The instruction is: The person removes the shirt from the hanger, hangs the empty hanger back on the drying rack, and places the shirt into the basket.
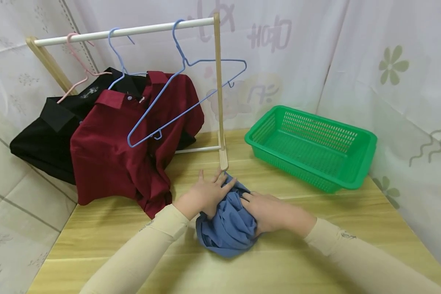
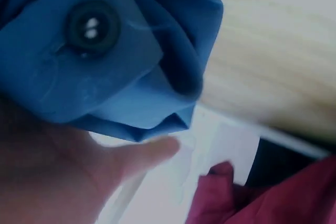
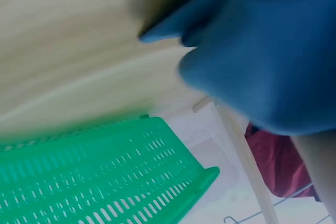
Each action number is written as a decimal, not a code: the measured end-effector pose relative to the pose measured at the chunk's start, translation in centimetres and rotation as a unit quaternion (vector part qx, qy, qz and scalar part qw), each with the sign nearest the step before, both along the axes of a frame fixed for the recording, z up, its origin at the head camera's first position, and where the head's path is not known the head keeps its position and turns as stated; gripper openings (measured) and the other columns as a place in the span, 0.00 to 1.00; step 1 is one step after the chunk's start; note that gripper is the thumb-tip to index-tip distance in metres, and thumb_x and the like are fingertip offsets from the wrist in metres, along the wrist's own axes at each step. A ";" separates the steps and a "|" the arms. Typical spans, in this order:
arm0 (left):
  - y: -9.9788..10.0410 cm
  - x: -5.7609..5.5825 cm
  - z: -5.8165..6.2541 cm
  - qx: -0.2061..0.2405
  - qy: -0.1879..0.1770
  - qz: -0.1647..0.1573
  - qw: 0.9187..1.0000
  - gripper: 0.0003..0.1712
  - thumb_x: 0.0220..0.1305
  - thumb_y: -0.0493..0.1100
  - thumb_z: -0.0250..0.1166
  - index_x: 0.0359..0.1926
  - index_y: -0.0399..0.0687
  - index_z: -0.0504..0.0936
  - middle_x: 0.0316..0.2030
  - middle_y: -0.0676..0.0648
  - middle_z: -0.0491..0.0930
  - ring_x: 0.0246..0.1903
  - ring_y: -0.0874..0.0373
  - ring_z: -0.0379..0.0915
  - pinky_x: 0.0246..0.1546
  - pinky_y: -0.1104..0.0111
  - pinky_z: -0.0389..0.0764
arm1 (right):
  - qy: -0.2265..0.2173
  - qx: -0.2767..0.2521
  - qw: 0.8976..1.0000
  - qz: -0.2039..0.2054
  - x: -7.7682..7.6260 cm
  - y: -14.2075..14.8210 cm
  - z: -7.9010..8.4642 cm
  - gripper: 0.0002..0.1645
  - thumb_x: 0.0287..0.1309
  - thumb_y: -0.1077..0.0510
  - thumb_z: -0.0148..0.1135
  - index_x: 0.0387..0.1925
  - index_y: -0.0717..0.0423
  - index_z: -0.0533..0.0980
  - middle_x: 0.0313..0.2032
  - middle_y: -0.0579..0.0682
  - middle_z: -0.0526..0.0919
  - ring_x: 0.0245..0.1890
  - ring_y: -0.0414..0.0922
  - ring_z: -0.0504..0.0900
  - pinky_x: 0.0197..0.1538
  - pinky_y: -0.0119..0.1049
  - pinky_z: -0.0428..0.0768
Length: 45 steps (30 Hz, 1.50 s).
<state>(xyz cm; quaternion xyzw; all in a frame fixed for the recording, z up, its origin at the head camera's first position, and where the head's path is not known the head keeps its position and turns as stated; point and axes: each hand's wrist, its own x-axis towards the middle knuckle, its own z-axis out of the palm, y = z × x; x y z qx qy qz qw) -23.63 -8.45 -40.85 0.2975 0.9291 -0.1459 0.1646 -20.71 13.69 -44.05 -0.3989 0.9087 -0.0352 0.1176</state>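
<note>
A crumpled blue shirt [image 1: 229,228] lies bunched on the wooden table, between both hands. A dark button [image 2: 93,28] on a flap of its cloth shows close up in the left wrist view. My left hand [image 1: 207,195] rests on the shirt's left side, fingers spread and reaching over its far part. From the right, my right hand [image 1: 269,212] grips the bundle, its fingertips partly hidden in the folds. In the right wrist view the blue cloth [image 3: 262,56] covers those fingers.
A rack [image 1: 220,98] at the back left carries an unfilled blue hanger [image 1: 185,61], a dark red shirt [image 1: 114,163] and a black shirt [image 1: 55,134] on hangers. The red shirt's hem reaches the table. A green basket [image 1: 310,151] stands at the back right.
</note>
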 end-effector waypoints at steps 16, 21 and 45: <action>-1.4 2.3 -0.6 0.075 0.019 -0.072 0.994 0.37 0.63 0.50 0.72 0.71 0.50 0.74 0.70 0.49 0.75 0.69 0.53 0.74 0.62 0.47 0.81 | -0.013 -0.054 0.995 -0.080 1.0 0.6 -0.8 0.66 0.42 0.33 0.85 0.73 0.66 0.68 0.66 0.68 0.72 0.65 0.63 0.75 0.60 0.60 0.83; -1.2 5.8 0.0 0.079 -0.041 -0.033 0.995 0.58 0.55 0.61 0.76 0.80 0.44 0.61 0.78 0.47 0.67 0.76 0.51 0.67 0.68 0.46 0.78 | -0.005 -0.046 0.988 -0.147 1.3 0.1 -0.7 0.49 0.53 0.40 0.78 0.66 0.69 0.73 0.58 0.68 0.77 0.58 0.62 0.77 0.55 0.59 0.85; 1.0 11.3 -2.2 0.075 0.064 0.071 0.993 0.60 0.55 0.56 0.80 0.81 0.44 0.59 0.75 0.41 0.70 0.70 0.46 0.74 0.54 0.42 0.85 | 0.012 -0.024 0.994 -0.110 2.6 0.6 -0.7 0.45 0.57 0.38 0.77 0.63 0.67 0.75 0.57 0.65 0.81 0.58 0.62 0.80 0.59 0.63 0.82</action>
